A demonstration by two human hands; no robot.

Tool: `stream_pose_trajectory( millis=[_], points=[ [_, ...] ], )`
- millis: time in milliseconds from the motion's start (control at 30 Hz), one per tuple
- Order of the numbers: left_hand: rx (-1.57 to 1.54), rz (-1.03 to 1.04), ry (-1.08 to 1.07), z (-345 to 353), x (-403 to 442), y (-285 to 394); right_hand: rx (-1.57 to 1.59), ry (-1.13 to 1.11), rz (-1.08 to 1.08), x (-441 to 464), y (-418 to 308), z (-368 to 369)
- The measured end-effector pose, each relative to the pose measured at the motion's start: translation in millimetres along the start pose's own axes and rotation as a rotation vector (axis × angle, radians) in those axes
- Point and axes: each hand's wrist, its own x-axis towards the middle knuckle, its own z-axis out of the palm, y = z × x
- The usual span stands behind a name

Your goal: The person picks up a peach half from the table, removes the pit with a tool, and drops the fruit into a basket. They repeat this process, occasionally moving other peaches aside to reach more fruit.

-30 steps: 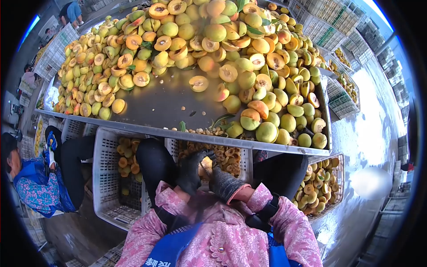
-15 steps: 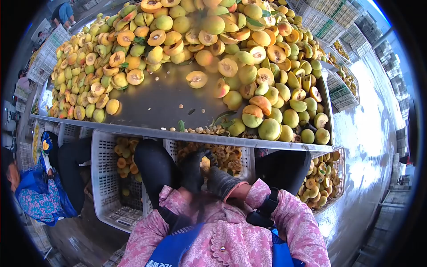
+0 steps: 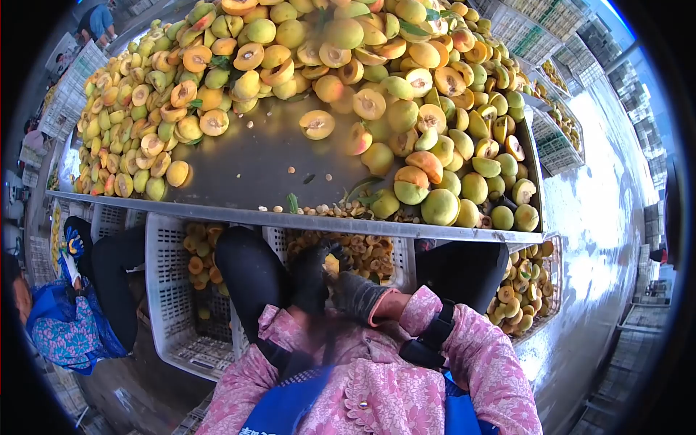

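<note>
In front of my lap, my left hand (image 3: 310,281), in a dark glove, is closed around a piece of orange-yellow peach (image 3: 331,265). My right hand (image 3: 359,296), in a grey-black glove, is right beside it with the fingers curled in toward the fruit. Whatever lies in the right fingers is hidden. Just beyond both hands, under the table edge, a white crate (image 3: 275,239) contains halved peaches (image 3: 373,255). Above it, the metal table (image 3: 254,163) bears a large heap of whole and halved peaches (image 3: 290,36). One cut half (image 3: 317,125) lies apart on the bare metal.
A white plastic crate (image 3: 156,290) with some fruit stands left of my legs, and another filled crate (image 3: 557,286) is at the right. Loose pits (image 3: 337,210) and leaves lie along the table's raised front edge. A co-worker (image 3: 69,326) sits at the far left.
The view has shifted slightly. Both hands stay together at the peach piece, with only a small movement of the right hand. The co-worker's hands at the left have moved a little.
</note>
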Motion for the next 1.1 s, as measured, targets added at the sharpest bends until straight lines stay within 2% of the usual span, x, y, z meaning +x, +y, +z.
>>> stream_pose_trajectory(
  millis=[67,167,233,267,333,400,533,633,767,867,933,967,1067,1100],
  points=[
    [-0.008,0.005,0.005,0.4,-3.2,0.6,0.058,0.032,-0.003,-4.0,-10.3,-5.8],
    [0.029,0.063,0.024,0.2,-2.1,-0.1,-0.068,0.001,0.143,-2.5,-29.8,-15.6],
    [0.032,0.118,0.061,3.7,-0.2,0.0,-0.084,-0.102,0.203,6.9,-37.1,-21.4],
    [0.028,0.066,0.045,1.2,0.6,-0.7,-0.089,-0.156,0.235,8.8,-38.1,-21.2],
    [0.017,-0.039,0.015,-0.8,0.1,4.2,-0.103,-0.162,0.098,8.2,-22.6,-10.9],
    [0.219,0.131,-0.026,6.5,-11.1,17.0,-0.114,-0.145,0.058,3.9,-12.8,-6.8],
    [0.558,0.407,-0.080,0.8,-12.5,13.5,-0.073,-0.151,0.186,2.4,-29.6,-21.0],
    [0.051,0.119,0.052,8.2,-9.5,9.6,-0.006,-0.159,0.258,2.3,-22.4,-10.4],
    [0.192,0.202,-0.007,-0.2,-6.9,7.3,0.073,-0.092,0.360,0.5,-27.9,-6.6],
    [0.389,0.322,-0.071,1.3,-11.6,13.3,-0.026,-0.127,0.268,-0.4,-34.6,-17.1],
    [0.481,0.422,-0.054,11.3,-18.7,21.3,0.029,-0.104,0.145,-6.0,5.3,13.2],
    [0.471,0.391,-0.086,11.5,-20.7,23.7,0.056,-0.092,0.082,-4.9,7.9,15.0],
    [0.348,0.259,-0.136,7.9,-21.9,24.1,0.104,-0.047,0.197,-13.7,-18.1,-4.4],
    [0.244,0.188,-0.125,7.5,-19.1,21.1,-0.060,-0.066,0.096,-13.6,-15.0,-1.0]
  ],
)
